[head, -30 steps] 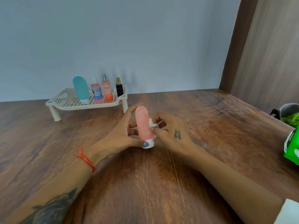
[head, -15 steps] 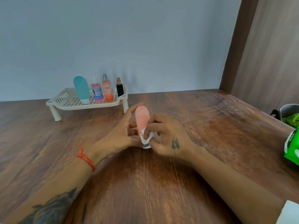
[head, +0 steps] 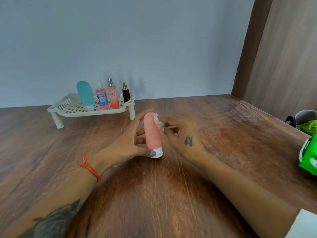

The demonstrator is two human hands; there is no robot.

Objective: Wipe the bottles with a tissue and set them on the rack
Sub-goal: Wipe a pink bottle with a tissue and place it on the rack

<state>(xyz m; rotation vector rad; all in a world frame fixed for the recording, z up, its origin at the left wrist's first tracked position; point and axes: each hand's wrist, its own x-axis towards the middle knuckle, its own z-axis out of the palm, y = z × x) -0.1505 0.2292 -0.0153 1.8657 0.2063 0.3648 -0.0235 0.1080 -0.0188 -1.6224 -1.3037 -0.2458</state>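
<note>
A pink squeeze bottle (head: 152, 133) with a white cap stands cap-down on the wooden table (head: 223, 134) in the middle. My left hand (head: 127, 145) grips it from the left, thumb on the cap. My right hand (head: 181, 134) pinches a small white tissue (head: 158, 121) against the bottle's upper right side. At the back left a cream rack (head: 72, 110) carries a teal bottle (head: 85, 94), a pink spray bottle (head: 101, 98), an orange mist bottle (head: 113, 97) and a small black perfume bottle (head: 125, 94).
A green packet (head: 308, 155) lies at the table's right edge, with a grey bin (head: 303, 115) holding green wrapping behind it. A blue-grey wall runs along the table's back, and a brown panel closes the right side.
My right hand has slid the tissue up the pink bottle, from near the cap to the rounded top. My left hand keeps the bottle in the same spot.
</note>
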